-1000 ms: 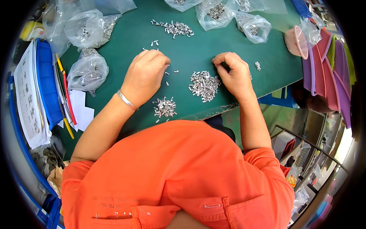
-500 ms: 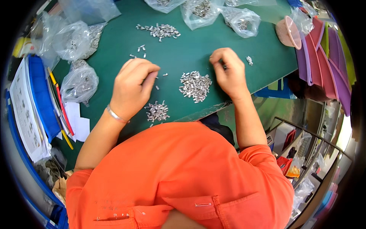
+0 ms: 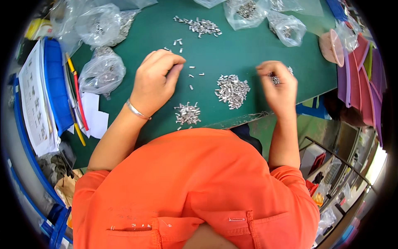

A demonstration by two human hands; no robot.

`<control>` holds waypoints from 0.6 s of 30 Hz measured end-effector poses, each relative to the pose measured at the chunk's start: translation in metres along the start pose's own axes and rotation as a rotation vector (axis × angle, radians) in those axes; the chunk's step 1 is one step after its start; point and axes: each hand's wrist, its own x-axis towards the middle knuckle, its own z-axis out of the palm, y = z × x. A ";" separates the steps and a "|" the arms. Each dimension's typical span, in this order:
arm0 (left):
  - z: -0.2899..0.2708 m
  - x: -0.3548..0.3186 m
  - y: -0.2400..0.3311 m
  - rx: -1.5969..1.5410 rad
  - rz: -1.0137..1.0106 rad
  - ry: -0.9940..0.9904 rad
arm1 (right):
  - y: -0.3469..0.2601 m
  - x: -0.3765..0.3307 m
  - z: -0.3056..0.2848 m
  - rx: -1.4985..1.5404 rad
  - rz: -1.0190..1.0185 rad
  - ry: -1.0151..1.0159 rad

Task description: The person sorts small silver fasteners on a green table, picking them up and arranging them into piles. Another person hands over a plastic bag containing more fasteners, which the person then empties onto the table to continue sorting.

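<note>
Pretty busy green tabletop [image 3: 240,50]

So the left hand [image 3: 156,79], bangle [image 3: 137,109] on its wrist, has thumb and index tips close together, right beside some loose metal bits [image 3: 202,74]. Can't tell if it's pinching one. The right hand [image 3: 280,87] is curled and kinda blurry, with metal pieces [image 3: 273,78] showing in the finger gap, held or behind, no clue. Biggest heap [image 3: 232,91] sits between the hands, a smaller heap [image 3: 188,113] near the orange shirt [image 3: 182,170]. Clear plastic bag [image 3: 101,74] off left, pink tub [image 3: 331,47] far right.
</note>
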 end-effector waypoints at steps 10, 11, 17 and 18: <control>-0.006 -0.010 0.001 0.040 -0.047 -0.040 | -0.031 0.029 0.070 0.014 -0.298 -0.337; -0.007 -0.010 -0.001 0.045 -0.044 -0.043 | -0.030 0.030 0.068 0.004 -0.282 -0.341; 0.019 0.007 -0.002 0.114 0.056 -0.140 | -0.035 0.027 0.068 0.022 -0.320 -0.372; 0.021 0.008 -0.003 0.154 0.051 -0.158 | -0.034 0.027 0.068 -0.002 -0.322 -0.375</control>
